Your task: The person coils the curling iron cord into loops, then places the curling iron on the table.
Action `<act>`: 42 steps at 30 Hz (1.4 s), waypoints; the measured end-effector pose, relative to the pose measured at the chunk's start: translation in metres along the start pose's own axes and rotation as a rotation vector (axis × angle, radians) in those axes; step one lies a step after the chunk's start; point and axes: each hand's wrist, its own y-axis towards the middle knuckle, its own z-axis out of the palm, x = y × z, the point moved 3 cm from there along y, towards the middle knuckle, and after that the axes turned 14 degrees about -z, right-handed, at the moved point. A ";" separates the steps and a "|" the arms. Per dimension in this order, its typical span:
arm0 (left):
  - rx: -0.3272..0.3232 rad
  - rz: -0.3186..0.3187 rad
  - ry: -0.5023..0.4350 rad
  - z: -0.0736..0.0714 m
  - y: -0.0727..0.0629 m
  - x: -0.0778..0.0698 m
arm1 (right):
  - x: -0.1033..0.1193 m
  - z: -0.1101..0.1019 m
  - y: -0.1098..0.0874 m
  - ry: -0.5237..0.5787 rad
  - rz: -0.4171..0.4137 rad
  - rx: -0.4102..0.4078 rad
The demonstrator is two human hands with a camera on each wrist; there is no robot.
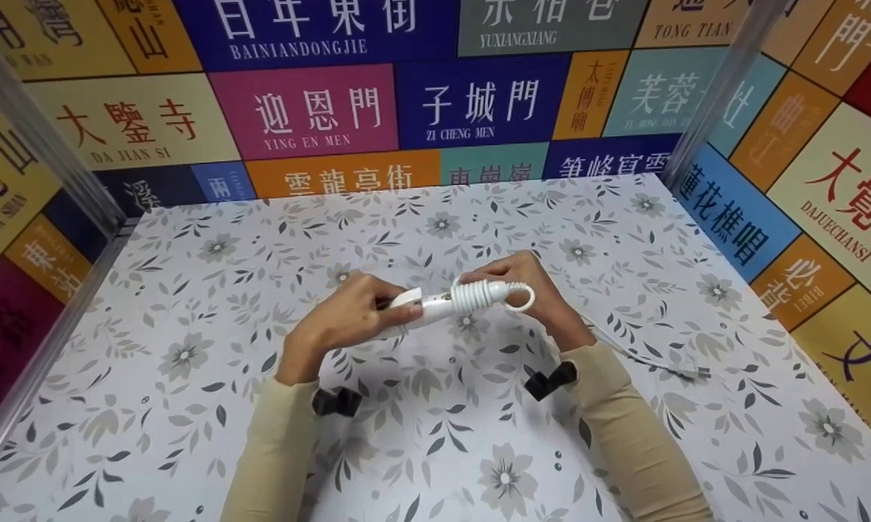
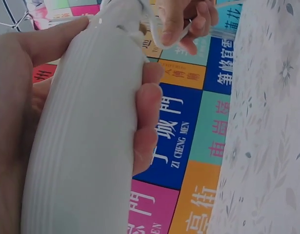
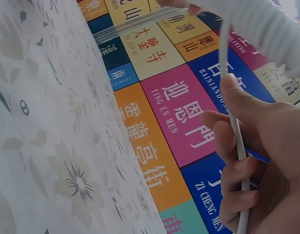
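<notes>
Above the table, my left hand [image 1: 352,312] grips a white, handle-shaped appliance that looks like a hair straightener [image 2: 86,122], its fingers wrapped around the ridged body. Several turns of white power cord [image 1: 479,295] are coiled around its right end, where a ribbed cord sleeve and a loose loop stick out. My right hand [image 1: 529,279] is just beyond that end. In the right wrist view, the cord's free length [image 3: 240,139] runs between its thumb and curled fingers. The appliance's left end is hidden behind the left hand in the head view.
The cord's tail trails onto the table to a white plug [image 1: 689,368] at the right. A flower-patterned cloth [image 1: 188,355] covers the table. Colourful lettered panels [image 1: 304,112] stand behind and at both sides. Black wrist mounts [image 1: 336,401] hang below the sleeves.
</notes>
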 end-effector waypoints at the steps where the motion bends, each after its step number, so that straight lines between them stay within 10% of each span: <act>1: 0.010 -0.009 0.020 0.001 0.000 0.000 | -0.001 0.000 0.000 -0.003 0.067 0.008; 6: 0.055 -0.056 0.078 0.004 0.000 0.001 | -0.004 0.000 -0.001 -0.116 0.208 0.068; 18: 0.065 -0.138 0.182 0.013 0.005 -0.002 | 0.020 0.007 0.000 -0.166 0.079 0.028; 26: -0.048 -0.225 0.237 0.014 0.009 -0.001 | 0.038 0.011 0.000 -0.160 -0.103 -0.045; 42: -0.251 -0.292 0.167 0.005 0.012 0.006 | 0.047 0.024 -0.002 -0.183 -0.140 0.023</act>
